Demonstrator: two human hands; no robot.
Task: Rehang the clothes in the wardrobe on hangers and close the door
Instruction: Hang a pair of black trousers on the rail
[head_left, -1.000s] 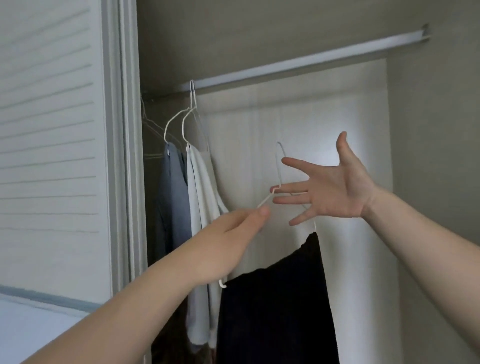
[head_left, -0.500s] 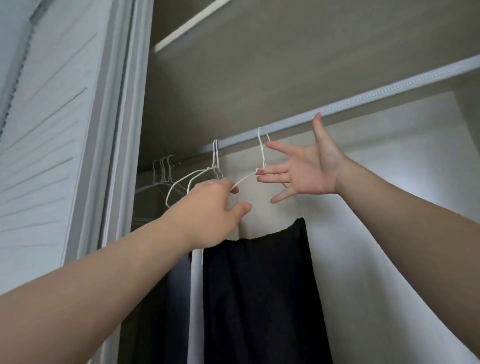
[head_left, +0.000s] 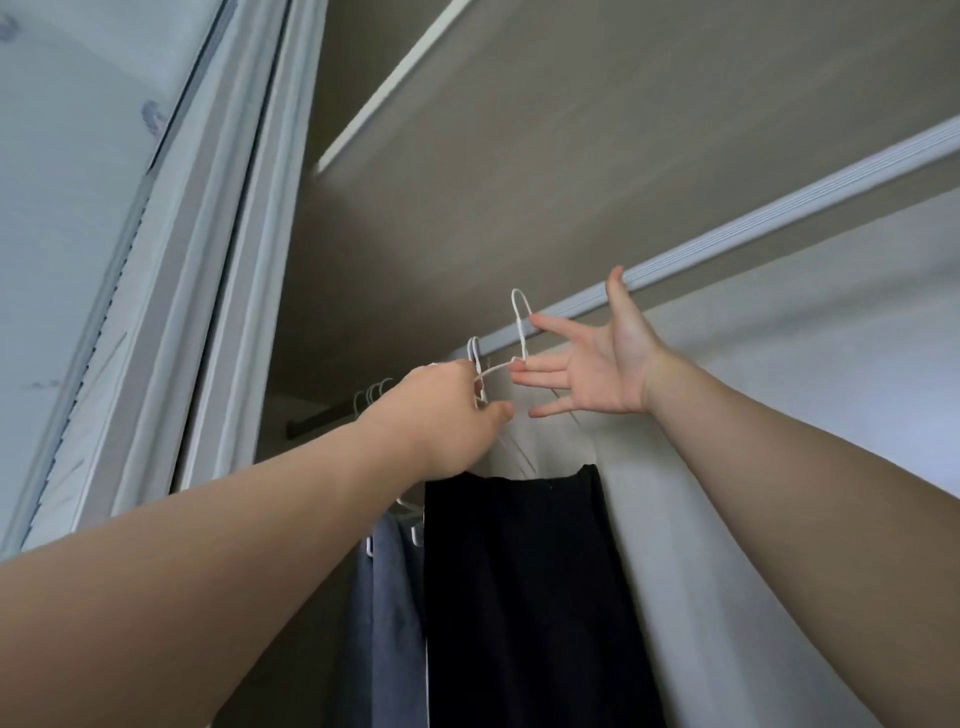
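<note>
Left hand (head_left: 441, 415): fingers curled, pinching the wire shoulder of the hanger (head_left: 521, 343).
Right hand (head_left: 597, 364): fingers spread straight, tips touching the hanger's neck.
Hanger: hook up at the rail (head_left: 779, 218), carrying the black garment (head_left: 519, 571), beside a blue-grey garment (head_left: 384, 597).
Change: a second ago the hook hung well below the rail; now it reaches it.

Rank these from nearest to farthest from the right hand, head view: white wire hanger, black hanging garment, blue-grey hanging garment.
1. white wire hanger: touching the right hand at its fingers.
2. black hanging garment: just below the hand.
3. blue-grey hanging garment: lower left, past the black one.
</note>
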